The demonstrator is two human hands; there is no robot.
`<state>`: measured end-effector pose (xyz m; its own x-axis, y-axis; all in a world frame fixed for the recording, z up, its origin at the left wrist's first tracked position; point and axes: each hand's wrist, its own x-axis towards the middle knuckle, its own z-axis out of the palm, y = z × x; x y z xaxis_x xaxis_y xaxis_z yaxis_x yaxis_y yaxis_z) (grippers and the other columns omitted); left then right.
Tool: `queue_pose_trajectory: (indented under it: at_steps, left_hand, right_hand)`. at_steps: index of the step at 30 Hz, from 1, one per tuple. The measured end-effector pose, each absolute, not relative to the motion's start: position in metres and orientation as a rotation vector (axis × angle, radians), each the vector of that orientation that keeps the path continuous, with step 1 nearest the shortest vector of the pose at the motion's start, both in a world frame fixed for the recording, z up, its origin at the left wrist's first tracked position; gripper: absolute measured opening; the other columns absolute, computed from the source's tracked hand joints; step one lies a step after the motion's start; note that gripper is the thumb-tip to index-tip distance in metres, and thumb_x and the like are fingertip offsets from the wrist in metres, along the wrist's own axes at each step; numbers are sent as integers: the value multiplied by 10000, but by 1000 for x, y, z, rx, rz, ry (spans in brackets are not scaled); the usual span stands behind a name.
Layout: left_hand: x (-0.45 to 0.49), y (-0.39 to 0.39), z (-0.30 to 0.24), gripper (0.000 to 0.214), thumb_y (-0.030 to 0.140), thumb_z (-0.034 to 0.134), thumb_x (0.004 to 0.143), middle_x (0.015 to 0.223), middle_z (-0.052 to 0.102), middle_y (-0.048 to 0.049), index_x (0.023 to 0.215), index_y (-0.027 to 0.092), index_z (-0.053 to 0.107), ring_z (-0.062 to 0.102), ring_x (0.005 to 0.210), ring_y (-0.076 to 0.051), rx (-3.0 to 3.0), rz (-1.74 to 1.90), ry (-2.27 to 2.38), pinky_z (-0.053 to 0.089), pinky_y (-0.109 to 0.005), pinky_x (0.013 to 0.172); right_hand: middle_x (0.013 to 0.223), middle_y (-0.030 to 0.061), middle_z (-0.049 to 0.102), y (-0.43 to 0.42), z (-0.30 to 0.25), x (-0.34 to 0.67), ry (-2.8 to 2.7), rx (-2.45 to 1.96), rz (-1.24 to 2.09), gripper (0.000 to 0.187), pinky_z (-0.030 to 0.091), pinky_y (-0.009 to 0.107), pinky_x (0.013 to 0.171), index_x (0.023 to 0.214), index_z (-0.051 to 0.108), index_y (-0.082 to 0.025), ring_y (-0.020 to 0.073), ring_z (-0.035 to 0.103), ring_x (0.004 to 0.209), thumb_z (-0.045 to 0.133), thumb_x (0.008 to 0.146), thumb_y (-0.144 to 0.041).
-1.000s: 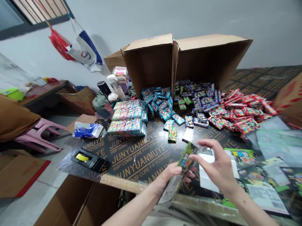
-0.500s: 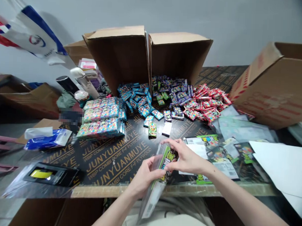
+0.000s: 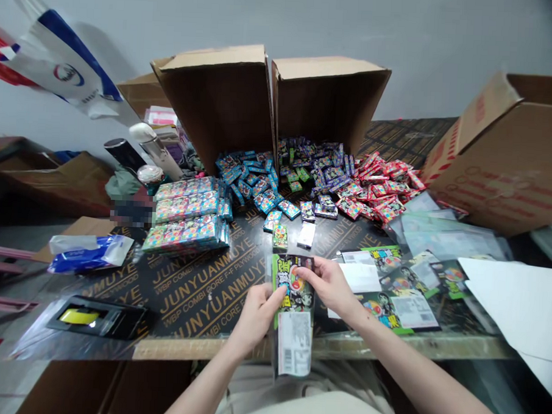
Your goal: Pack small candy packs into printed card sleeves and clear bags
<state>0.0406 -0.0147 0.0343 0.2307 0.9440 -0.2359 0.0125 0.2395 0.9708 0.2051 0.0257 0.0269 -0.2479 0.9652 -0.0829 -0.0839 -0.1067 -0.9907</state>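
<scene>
Both hands grip a printed card point(image 3: 294, 339) at the table's front edge. It is black and green with colourful lettering and a white barcode panel at its lower end, and clear plastic seems to surround it. My left hand point(image 3: 257, 313) pinches its left edge, thumb on the front. At the upper right edge, my right hand point(image 3: 335, 290) has its thumb on the printed face. Just beyond stands a small green box point(image 3: 280, 238), beside a white-faced box point(image 3: 306, 234). More printed cards point(image 3: 384, 309) lie to the right of my right hand.
Two open cartons point(image 3: 216, 107) lie behind piles of blue point(image 3: 264, 200), purple point(image 3: 332, 173) and red packets point(image 3: 382, 187). Wrapped packs point(image 3: 183, 227) are stacked left. Clear plastic sleeves point(image 3: 443, 236) and white sheets point(image 3: 518, 309) lie right. A black tape dispenser point(image 3: 120, 321) sits front left.
The card has turned from edge-on and tilted to face me nearly upright, showing its printed front and barcode panel. Both hands keep hold; the left thumb now lies on the lettering.
</scene>
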Motion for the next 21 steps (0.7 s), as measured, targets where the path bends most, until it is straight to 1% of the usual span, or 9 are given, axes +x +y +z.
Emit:
queue_pose_trajectory:
  at_steps: [3, 5, 6, 8, 11, 14, 16, 18, 21]
  left_hand:
    - [34, -7, 37, 302, 383, 557, 785, 618, 613, -2, 665, 110, 608, 538, 589, -126, 1169, 958, 1211, 407, -201, 558]
    - [30, 0, 37, 296, 394, 550, 787, 625, 626, -1, 696, 119, 610, 557, 590, -131, 1108, 1050, 1248, 424, -205, 562]
    - [29, 2, 37, 292, 399, 545, 788, 650, 640, -6, 735, 121, 617, 572, 608, -138, 1069, 1086, 1247, 438, -212, 576]
    - [29, 5, 34, 275, 389, 578, 764, 721, 666, -23, 814, 123, 622, 603, 663, -158, 1017, 1101, 1198, 467, -233, 618]
    - [34, 1, 27, 303, 320, 672, 688, 821, 679, -45, 907, 125, 595, 628, 720, -179, 972, 1032, 1055, 498, -285, 684]
    - [40, -6, 19, 309, 279, 683, 680, 850, 680, -57, 932, 132, 584, 634, 720, -181, 955, 970, 964, 507, -308, 692]
    - [44, -7, 16, 296, 266, 693, 668, 852, 682, -64, 916, 131, 604, 634, 742, -186, 974, 919, 927, 504, -305, 700]
    - [50, -4, 17, 337, 249, 714, 646, 885, 681, -64, 949, 143, 613, 634, 792, -186, 955, 949, 918, 495, -297, 736]
    - [62, 6, 29, 368, 287, 688, 684, 925, 679, -52, 1023, 174, 603, 634, 812, -157, 757, 1230, 997, 479, -268, 757]
  right_hand:
    - [727, 3, 624, 24, 28, 206, -1217, -1011, 1641, 320, 462, 238, 607, 938, 590, -170, 130, 573, 660, 652, 722, -398]
    - [740, -13, 622, 17, 24, 208, -1230, -916, 1894, 452, 466, 233, 592, 1052, 539, -191, 126, 581, 654, 715, 664, -342]
    - [739, -15, 622, 14, 22, 209, -1252, -886, 1994, 482, 468, 232, 586, 1046, 539, -183, 124, 582, 643, 743, 630, -317]
    - [725, -11, 625, 7, 15, 212, -1275, -893, 2048, 427, 469, 234, 581, 957, 573, -149, 117, 577, 608, 758, 605, -302]
    - [739, 6, 642, 6, 9, 216, -1256, -972, 1951, 386, 479, 254, 594, 955, 580, -139, 124, 584, 597, 715, 654, -341]
    - [862, 17, 648, 17, 14, 221, -1240, -983, 1816, 467, 492, 292, 696, 1066, 536, -194, 157, 606, 740, 715, 653, -321]
    - [899, 9, 632, 25, 21, 221, -1180, -1023, 1600, 437, 474, 279, 744, 1052, 532, -215, 153, 588, 803, 710, 662, -300]
    - [851, -2, 621, 31, 29, 217, -1098, -1068, 1406, 328, 460, 250, 714, 975, 549, -205, 137, 569, 759, 685, 692, -302]
    - [738, -24, 598, 29, 37, 199, -1024, -1078, 1332, 246, 443, 221, 617, 903, 555, -201, 121, 537, 649, 653, 723, -337]
